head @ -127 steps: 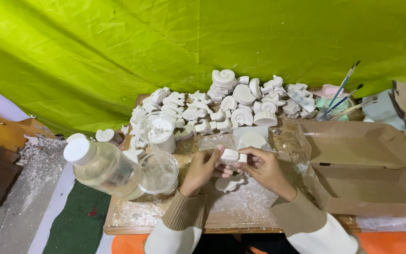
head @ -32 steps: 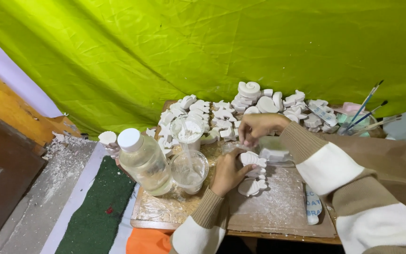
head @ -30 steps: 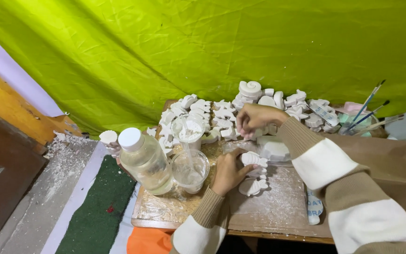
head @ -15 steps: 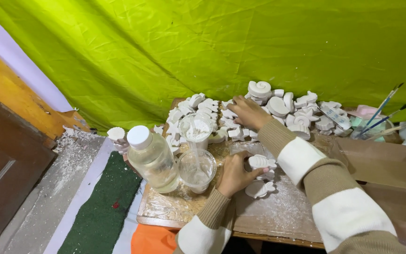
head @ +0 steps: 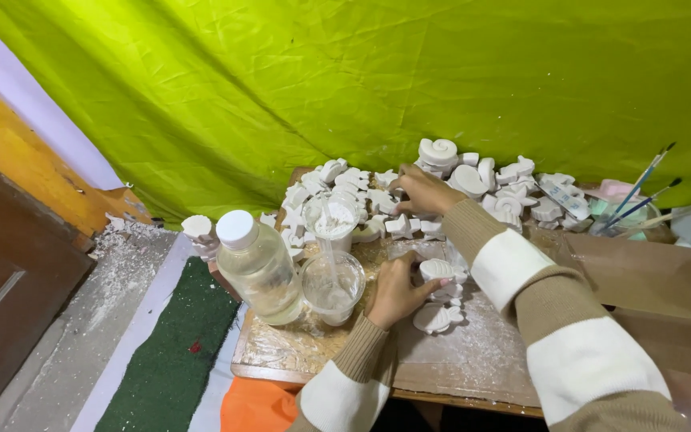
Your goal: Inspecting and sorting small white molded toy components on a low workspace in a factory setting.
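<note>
White plaster shell (head: 437, 270) | at L hand (head: 397, 291) fingertips | R hand (head: 419, 190) in figurine pile (head: 473, 180)

1. The left hand (head: 397, 292) rests on the dusty table (head: 473, 360), fingers curled around a white shell-shaped cast (head: 437, 270).
2. The right hand (head: 419, 190) reaches into the heap of white plaster casts (head: 473, 180).
3. A clear bottle (head: 259, 268) with a white cap stands beside a plastic cup (head: 333, 286).
4. Paintbrushes (head: 641, 192) stand at the far right.

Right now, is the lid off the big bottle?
No, the bottle has its white cap on top, standing beside the clear cup.
</note>
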